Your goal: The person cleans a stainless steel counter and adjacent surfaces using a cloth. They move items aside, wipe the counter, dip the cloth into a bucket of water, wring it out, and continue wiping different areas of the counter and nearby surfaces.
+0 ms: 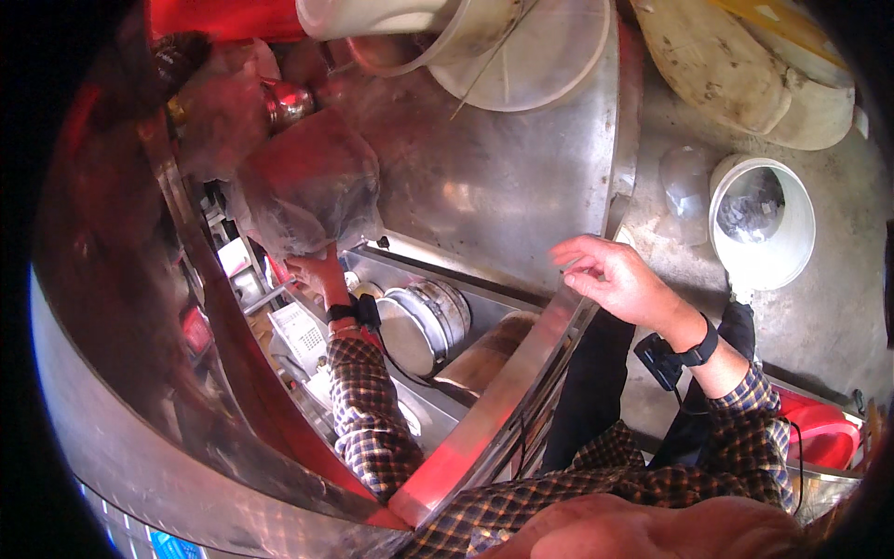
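My left hand (318,274) reaches into an open stainless-steel compartment (433,412), its fingers against the lower edge of a clear plastic bag (307,182). Thumb and fingers seem to pinch the bag, though its folds partly hide the fingertips. Below the wrist lie a white perforated plastic basket (302,332), a round metal pot (412,332) on its side and a brown cylinder (489,353). My right hand (604,279) hovers by the steel frame's corner, holding nothing, fingers loosely curled and slightly apart.
A white bucket (765,269) stands on the concrete floor (845,314), with stained pale boards (712,63) beyond it. Large white plastic tubs (545,77) rest on the steel worktop (517,182). A red basin (824,437) sits at lower right. The steel frame rail (489,391) crosses before me.
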A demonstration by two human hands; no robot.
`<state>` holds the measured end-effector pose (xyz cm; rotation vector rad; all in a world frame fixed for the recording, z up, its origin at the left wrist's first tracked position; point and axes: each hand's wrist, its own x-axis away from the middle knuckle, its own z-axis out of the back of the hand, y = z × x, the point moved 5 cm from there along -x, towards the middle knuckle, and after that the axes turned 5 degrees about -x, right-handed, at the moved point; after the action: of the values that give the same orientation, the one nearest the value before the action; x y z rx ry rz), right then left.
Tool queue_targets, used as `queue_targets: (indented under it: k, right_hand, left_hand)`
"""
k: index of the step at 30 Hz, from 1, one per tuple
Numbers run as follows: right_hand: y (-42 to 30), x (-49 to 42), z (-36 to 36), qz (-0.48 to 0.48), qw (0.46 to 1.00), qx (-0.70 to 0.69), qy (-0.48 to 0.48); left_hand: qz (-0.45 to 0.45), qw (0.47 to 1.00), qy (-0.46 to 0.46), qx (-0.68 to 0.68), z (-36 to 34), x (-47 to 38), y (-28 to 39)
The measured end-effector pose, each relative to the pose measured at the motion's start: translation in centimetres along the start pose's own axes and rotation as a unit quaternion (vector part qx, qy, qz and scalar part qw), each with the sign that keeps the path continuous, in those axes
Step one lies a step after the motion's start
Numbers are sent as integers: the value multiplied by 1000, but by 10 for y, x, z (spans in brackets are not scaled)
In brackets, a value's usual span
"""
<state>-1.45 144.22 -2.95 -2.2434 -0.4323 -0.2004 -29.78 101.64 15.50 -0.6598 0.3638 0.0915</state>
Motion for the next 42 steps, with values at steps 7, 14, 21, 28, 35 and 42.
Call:
queue_targets:
  k: [7, 14, 21, 28, 35, 42]
  right_hand:
    - [10, 7, 6, 1, 1000, -3, 19]
    - [19, 17, 10, -12, 1000, 4, 19]
    - [27, 22, 10, -1, 999, 30, 14]
    - [32, 28, 15, -13, 999, 36, 16]
    - [34, 32, 12, -19, 998, 49, 19]
    - [33, 50, 20, -11, 999, 38, 25]
  left_hand:
    - [-91, 992, 62, 63, 71, 27, 54]
    - [-134, 982, -9, -136, 55, 8, 87]
    - [-165, 979, 45, -108, 31, -8, 67]
    - [-169, 980, 51, -91, 10, -11, 50]
    - [-215, 969, 76, -99, 3, -14, 32]
    - [-168, 971, 31, -168, 33, 4, 52]
